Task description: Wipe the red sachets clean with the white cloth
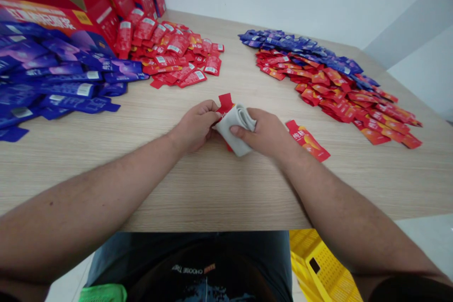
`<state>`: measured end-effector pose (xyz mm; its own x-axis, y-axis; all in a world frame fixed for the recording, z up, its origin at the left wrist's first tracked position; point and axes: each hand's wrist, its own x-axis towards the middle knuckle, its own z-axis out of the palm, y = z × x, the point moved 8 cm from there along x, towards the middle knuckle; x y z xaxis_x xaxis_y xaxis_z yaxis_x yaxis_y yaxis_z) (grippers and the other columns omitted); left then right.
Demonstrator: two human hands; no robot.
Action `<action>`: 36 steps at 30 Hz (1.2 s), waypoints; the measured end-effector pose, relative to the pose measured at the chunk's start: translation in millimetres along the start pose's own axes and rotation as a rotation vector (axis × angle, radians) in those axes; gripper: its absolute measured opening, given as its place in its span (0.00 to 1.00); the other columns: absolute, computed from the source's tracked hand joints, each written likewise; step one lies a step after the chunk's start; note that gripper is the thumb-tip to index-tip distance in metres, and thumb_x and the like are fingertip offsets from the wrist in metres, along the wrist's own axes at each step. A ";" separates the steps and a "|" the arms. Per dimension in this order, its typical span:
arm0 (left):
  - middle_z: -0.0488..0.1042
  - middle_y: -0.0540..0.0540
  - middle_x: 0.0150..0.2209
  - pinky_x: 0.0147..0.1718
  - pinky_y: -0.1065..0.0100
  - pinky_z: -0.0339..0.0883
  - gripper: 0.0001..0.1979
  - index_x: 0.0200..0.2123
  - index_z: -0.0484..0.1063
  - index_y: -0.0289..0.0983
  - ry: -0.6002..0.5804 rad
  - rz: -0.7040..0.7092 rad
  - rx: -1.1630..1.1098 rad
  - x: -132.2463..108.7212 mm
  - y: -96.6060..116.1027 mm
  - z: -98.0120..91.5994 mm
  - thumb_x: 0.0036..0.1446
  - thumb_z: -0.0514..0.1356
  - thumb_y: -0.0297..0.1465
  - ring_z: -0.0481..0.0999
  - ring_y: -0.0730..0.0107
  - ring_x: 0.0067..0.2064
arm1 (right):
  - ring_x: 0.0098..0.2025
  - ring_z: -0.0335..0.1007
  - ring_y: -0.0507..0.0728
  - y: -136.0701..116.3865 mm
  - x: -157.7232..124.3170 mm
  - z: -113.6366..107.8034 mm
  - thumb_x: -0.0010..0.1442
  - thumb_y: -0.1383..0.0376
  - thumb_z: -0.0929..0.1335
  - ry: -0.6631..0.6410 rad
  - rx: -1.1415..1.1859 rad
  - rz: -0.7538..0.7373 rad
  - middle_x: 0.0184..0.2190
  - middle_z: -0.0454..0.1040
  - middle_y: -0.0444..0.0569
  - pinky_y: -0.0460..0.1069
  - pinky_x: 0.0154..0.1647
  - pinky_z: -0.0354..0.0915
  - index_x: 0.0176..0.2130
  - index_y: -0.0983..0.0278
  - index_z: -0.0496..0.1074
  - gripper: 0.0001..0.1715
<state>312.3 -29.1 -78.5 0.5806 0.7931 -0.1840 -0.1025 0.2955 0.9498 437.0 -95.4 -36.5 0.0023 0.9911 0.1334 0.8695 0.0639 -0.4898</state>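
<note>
Forearms (106, 200) crossing wooden table edge (212, 226), left hand (194, 125), right hand (260, 134) pinching white cloth (235, 127) around apparently red sachet (225, 105)

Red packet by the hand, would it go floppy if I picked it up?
The red sachet will probably feel light and bend easily, because it looks thin and lies flat on the wooden table. Its shiny wrapper might be a little slippery. It likely won't roll, since it is flat.

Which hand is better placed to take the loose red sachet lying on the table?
Probably the right hand: it lies nearest the loose red sachet; the left hand sits beyond the folded white cloth.
</note>
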 end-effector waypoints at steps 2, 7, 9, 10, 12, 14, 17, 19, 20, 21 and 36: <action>0.69 0.52 0.24 0.25 0.68 0.69 0.07 0.27 0.60 0.38 -0.019 -0.007 -0.050 -1.2 0.5 2.9 0.52 0.54 0.21 0.71 0.71 0.26 | 0.38 0.71 0.61 5.5 0.0 -7.4 0.61 0.48 0.66 0.061 -0.019 0.058 0.37 0.77 0.52 0.52 0.37 0.60 0.41 0.63 0.73 0.22; 0.65 0.53 0.20 0.20 0.74 0.61 0.08 0.25 0.60 0.38 0.009 0.008 -0.087 -2.5 1.7 2.3 0.49 0.55 0.20 0.65 0.75 0.22 | 0.38 0.70 0.61 -5.5 -1.7 -7.5 0.60 0.48 0.66 0.073 -0.068 -0.001 0.36 0.76 0.53 0.52 0.37 0.59 0.39 0.64 0.72 0.22; 0.62 0.54 0.18 0.18 0.75 0.56 0.08 0.24 0.60 0.38 0.039 0.008 -0.095 -1.4 0.7 -0.4 0.47 0.55 0.20 0.62 0.76 0.20 | 0.38 0.70 0.60 -12.8 -2.8 1.1 0.61 0.50 0.66 -0.001 -0.065 -0.051 0.36 0.76 0.52 0.52 0.37 0.59 0.39 0.63 0.72 0.20; 0.61 0.54 0.18 0.18 0.75 0.55 0.09 0.24 0.60 0.38 0.049 0.006 -0.102 -0.7 0.1 -1.4 0.47 0.55 0.20 0.61 0.76 0.19 | 0.38 0.70 0.60 -16.9 -3.6 7.4 0.61 0.50 0.67 -0.067 -0.062 -0.090 0.37 0.76 0.51 0.51 0.37 0.59 0.40 0.63 0.72 0.19; 0.60 0.54 0.18 0.17 0.75 0.54 0.09 0.24 0.59 0.38 0.055 0.009 -0.122 0.4 -0.1 -2.3 0.46 0.55 0.19 0.61 0.76 0.19 | 0.38 0.69 0.59 -22.2 -5.2 14.1 0.60 0.51 0.68 -0.136 -0.087 -0.146 0.37 0.76 0.50 0.51 0.37 0.58 0.39 0.62 0.72 0.17; 0.63 0.53 0.19 0.18 0.74 0.57 0.09 0.24 0.59 0.38 0.040 0.004 -0.130 1.1 -0.2 -0.9 0.46 0.55 0.19 0.63 0.75 0.20 | 0.38 0.68 0.59 -20.5 -4.2 7.8 0.61 0.51 0.67 -0.052 -0.144 -0.122 0.35 0.74 0.51 0.51 0.37 0.57 0.38 0.63 0.71 0.17; 0.63 0.54 0.19 0.18 0.74 0.57 0.09 0.25 0.59 0.38 0.052 -0.005 -0.118 1.8 -0.8 -1.4 0.46 0.55 0.19 0.63 0.75 0.20 | 0.37 0.67 0.59 -21.1 -3.9 5.9 0.61 0.50 0.67 -0.010 -0.190 -0.122 0.34 0.73 0.50 0.51 0.36 0.56 0.37 0.63 0.70 0.18; 0.62 0.54 0.18 0.18 0.74 0.56 0.10 0.24 0.59 0.39 0.069 -0.001 -0.132 2.8 -1.1 -2.9 0.45 0.55 0.18 0.62 0.76 0.19 | 0.36 0.67 0.58 -27.9 -5.7 17.7 0.61 0.51 0.68 -0.128 -0.192 -0.216 0.34 0.73 0.49 0.50 0.36 0.56 0.36 0.62 0.69 0.17; 0.62 0.54 0.18 0.18 0.74 0.56 0.10 0.24 0.58 0.39 0.075 0.004 -0.146 3.5 -1.3 -3.6 0.45 0.54 0.18 0.62 0.76 0.19 | 0.36 0.66 0.58 -29.5 -6.4 21.0 0.60 0.51 0.69 -0.158 -0.191 -0.241 0.34 0.73 0.49 0.50 0.36 0.56 0.36 0.62 0.69 0.17; 0.62 0.54 0.18 0.19 0.74 0.56 0.10 0.24 0.58 0.38 0.078 0.005 -0.160 4.3 -1.6 -4.1 0.45 0.54 0.18 0.63 0.76 0.19 | 0.37 0.66 0.58 -28.9 -6.1 20.9 0.60 0.51 0.69 -0.148 -0.190 -0.237 0.35 0.73 0.49 0.50 0.36 0.56 0.36 0.62 0.69 0.17; 0.66 0.52 0.20 0.19 0.74 0.63 0.08 0.24 0.59 0.38 0.035 0.014 -0.163 5.2 0.9 -3.2 0.46 0.54 0.20 0.67 0.74 0.20 | 0.36 0.66 0.58 -18.3 -3.9 12.5 0.59 0.50 0.69 -0.135 -0.142 -0.216 0.34 0.73 0.49 0.50 0.36 0.56 0.36 0.62 0.69 0.17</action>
<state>312.7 -23.0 -79.4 0.5502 0.8149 -0.1821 -0.2420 0.3644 0.8993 414.8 -99.0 -38.9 -0.2484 0.9634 0.1008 0.9031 0.2680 -0.3357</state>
